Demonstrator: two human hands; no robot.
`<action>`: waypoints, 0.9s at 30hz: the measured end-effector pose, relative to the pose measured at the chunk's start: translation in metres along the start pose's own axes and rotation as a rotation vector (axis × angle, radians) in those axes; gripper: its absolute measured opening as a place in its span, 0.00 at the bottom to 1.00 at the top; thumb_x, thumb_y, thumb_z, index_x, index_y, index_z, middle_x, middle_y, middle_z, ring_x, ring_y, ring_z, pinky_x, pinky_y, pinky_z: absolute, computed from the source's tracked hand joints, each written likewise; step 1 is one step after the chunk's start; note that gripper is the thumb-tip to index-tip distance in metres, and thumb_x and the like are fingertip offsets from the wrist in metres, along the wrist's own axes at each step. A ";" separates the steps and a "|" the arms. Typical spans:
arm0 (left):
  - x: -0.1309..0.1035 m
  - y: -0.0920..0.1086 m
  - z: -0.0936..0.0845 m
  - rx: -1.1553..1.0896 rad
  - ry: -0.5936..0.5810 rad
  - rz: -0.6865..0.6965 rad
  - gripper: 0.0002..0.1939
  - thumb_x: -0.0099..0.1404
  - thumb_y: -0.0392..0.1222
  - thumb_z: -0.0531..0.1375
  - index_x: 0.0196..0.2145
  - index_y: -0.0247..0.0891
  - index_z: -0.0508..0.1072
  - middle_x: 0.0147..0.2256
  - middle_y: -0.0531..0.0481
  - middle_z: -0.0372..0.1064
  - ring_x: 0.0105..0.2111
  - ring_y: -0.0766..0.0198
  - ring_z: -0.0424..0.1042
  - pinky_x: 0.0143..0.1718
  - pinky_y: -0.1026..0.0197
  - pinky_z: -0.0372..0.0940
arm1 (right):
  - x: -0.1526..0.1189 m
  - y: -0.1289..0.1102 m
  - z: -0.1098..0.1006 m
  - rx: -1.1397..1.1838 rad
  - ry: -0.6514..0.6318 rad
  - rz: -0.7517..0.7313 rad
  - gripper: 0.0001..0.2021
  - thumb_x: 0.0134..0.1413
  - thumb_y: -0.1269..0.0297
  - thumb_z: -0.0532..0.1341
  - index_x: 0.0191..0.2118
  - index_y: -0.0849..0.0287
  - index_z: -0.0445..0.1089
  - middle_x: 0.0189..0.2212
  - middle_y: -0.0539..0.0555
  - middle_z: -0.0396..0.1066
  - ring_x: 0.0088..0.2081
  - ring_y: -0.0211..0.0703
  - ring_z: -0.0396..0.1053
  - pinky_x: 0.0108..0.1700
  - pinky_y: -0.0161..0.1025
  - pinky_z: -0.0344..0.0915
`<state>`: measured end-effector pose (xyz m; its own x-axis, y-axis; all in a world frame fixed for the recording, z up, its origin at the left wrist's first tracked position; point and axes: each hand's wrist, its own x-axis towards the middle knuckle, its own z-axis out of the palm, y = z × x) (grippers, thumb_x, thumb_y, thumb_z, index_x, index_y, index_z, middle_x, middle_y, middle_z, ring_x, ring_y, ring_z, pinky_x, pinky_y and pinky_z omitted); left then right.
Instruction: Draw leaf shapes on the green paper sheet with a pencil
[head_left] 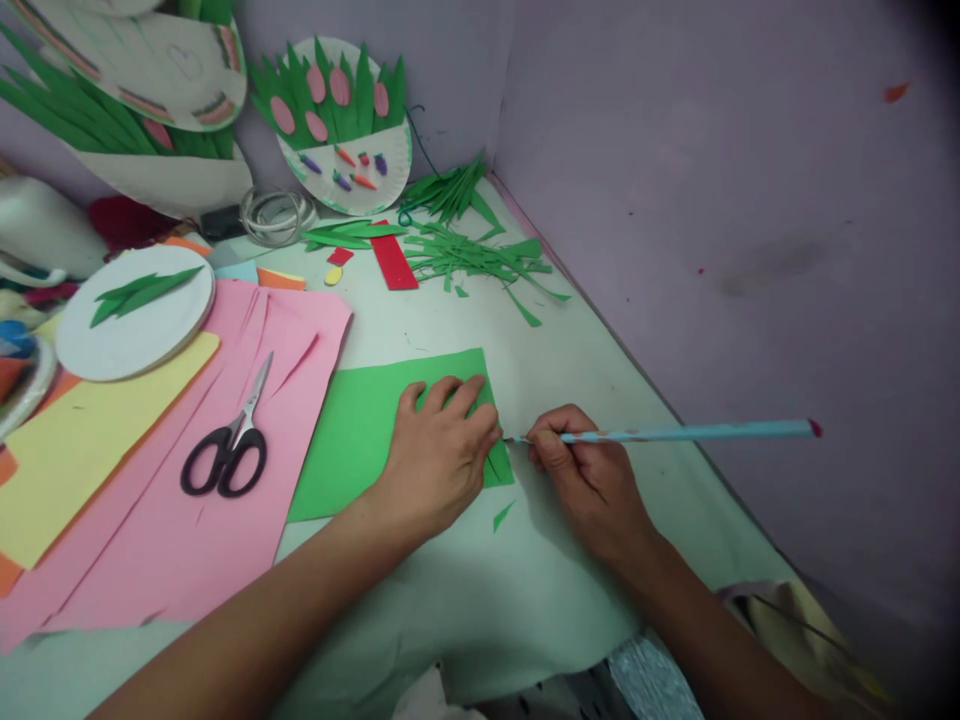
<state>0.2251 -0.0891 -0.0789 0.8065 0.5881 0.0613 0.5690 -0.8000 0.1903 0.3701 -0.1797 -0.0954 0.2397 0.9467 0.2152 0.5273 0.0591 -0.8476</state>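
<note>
A green sheet (pixel 360 420) lies on the pale table cover, with dark lines near its right end. My left hand (pixel 442 450) rests on that sheet with its fingers spread and bent, pressing near the right edge. Just right of the sheet, my right hand (pixel 585 465) grips a long light blue pencil (pixel 697 432). The pencil's tip touches or nearly touches the sheet's right edge, close to my left fingers. A small green scrap (pixel 503 516) lies below the sheet's lower right corner.
Black-handled scissors (pixel 240 440) lie on pink sheets (pixel 225 540) at the left, beside a yellow sheet (pixel 97 440) and a white plate (pixel 139 330) holding green leaf shapes. Green strips (pixel 480 255), a red piece (pixel 393 258) and a decorated paper plate (pixel 352 165) are at the back. A wall borders the right.
</note>
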 end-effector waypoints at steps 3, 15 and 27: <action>0.002 0.002 0.003 0.001 0.035 -0.019 0.09 0.70 0.40 0.50 0.36 0.40 0.70 0.57 0.48 0.63 0.53 0.49 0.61 0.51 0.41 0.56 | 0.000 0.000 0.000 -0.006 -0.001 0.006 0.12 0.64 0.66 0.50 0.28 0.56 0.62 0.25 0.47 0.62 0.26 0.36 0.63 0.29 0.35 0.57; -0.001 0.004 0.001 -0.063 0.041 -0.044 0.06 0.63 0.41 0.55 0.37 0.40 0.69 0.56 0.47 0.63 0.54 0.48 0.60 0.52 0.41 0.54 | -0.002 -0.001 0.000 -0.052 0.011 -0.025 0.10 0.64 0.66 0.50 0.31 0.56 0.62 0.23 0.46 0.61 0.25 0.36 0.62 0.28 0.34 0.57; -0.001 0.005 -0.002 -0.058 0.035 -0.031 0.07 0.62 0.41 0.55 0.38 0.39 0.69 0.56 0.46 0.62 0.53 0.47 0.60 0.52 0.41 0.54 | -0.003 -0.005 -0.001 -0.079 0.006 -0.044 0.09 0.63 0.67 0.50 0.30 0.56 0.61 0.22 0.46 0.61 0.24 0.36 0.61 0.27 0.34 0.56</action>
<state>0.2269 -0.0938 -0.0764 0.7817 0.6174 0.0880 0.5829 -0.7735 0.2489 0.3677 -0.1834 -0.0911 0.2201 0.9418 0.2542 0.6000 0.0748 -0.7965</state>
